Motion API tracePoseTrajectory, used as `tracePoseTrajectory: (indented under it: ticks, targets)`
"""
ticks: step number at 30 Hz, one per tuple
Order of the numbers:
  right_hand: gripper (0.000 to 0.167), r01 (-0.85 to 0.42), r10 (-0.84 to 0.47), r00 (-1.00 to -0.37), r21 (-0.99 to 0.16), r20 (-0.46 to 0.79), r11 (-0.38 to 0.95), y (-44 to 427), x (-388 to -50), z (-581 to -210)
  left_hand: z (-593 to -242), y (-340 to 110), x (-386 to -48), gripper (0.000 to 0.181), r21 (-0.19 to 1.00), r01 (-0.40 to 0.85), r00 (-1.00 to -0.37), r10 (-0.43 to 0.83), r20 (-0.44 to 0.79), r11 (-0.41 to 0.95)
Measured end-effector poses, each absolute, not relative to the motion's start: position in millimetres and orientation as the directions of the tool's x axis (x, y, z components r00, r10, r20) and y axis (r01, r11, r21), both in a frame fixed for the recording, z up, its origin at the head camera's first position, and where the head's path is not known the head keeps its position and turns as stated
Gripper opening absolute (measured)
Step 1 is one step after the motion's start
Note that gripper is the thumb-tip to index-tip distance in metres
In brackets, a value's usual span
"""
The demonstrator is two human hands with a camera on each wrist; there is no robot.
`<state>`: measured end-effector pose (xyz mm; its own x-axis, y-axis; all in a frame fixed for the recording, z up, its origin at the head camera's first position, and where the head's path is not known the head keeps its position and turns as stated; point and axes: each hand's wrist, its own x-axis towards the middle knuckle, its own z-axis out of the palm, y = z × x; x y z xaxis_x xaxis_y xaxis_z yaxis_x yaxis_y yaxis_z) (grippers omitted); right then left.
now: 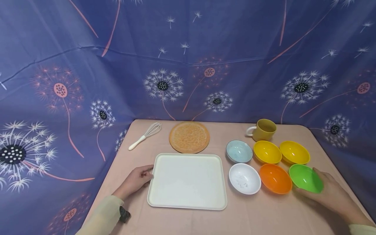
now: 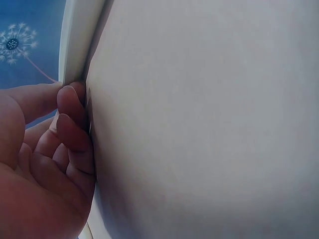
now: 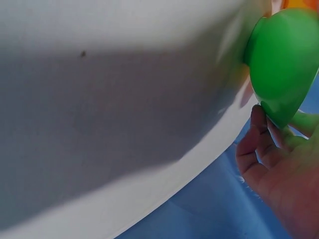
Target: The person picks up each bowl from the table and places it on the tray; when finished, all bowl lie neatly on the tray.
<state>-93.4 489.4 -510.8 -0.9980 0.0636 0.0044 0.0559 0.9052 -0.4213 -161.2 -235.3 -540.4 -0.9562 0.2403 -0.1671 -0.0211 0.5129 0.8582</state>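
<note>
At the left edge of the white rectangular tray (image 1: 188, 181) is my left hand (image 1: 137, 179). Its thumb and fingers pinch the tray's rim (image 2: 79, 45), with the other fingers curled beneath the thumb in the left wrist view. My right hand (image 1: 332, 192) grips the green bowl (image 1: 306, 178) from the right, thumb on the near side and fingers round the far side. The right wrist view shows its fingers (image 3: 256, 144) at the rim of that bowl (image 3: 284, 55). Directly left of the green bowl is an orange bowl (image 1: 275, 178).
Beside the orange bowl sits a white bowl (image 1: 244, 178). Behind are a light blue bowl (image 1: 239, 151), two yellow bowls (image 1: 267, 152) and a mustard mug (image 1: 264, 130). A round pizza-like board (image 1: 189, 137) and a whisk (image 1: 145, 135) lie beyond the tray. Patterned blue cloth (image 1: 188, 65) surrounds the table.
</note>
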Motion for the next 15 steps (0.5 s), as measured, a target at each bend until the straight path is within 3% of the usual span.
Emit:
tracePoseTrajectory:
  ticks: [4,15]
  targets:
    - [0.1,0.062,0.072,-0.997,-0.426,0.007,0.903,491,-92,-507,-540,-234,-161,0.052,0.861,-0.023,-0.957,0.239,-0.166,0.508]
    - [0.12,0.129,0.128,-0.991,-0.43,-0.032,0.894,480,-87,-474,-542,-237,-161,0.051,0.862,-0.028,-0.957,0.236,-0.17,0.506]
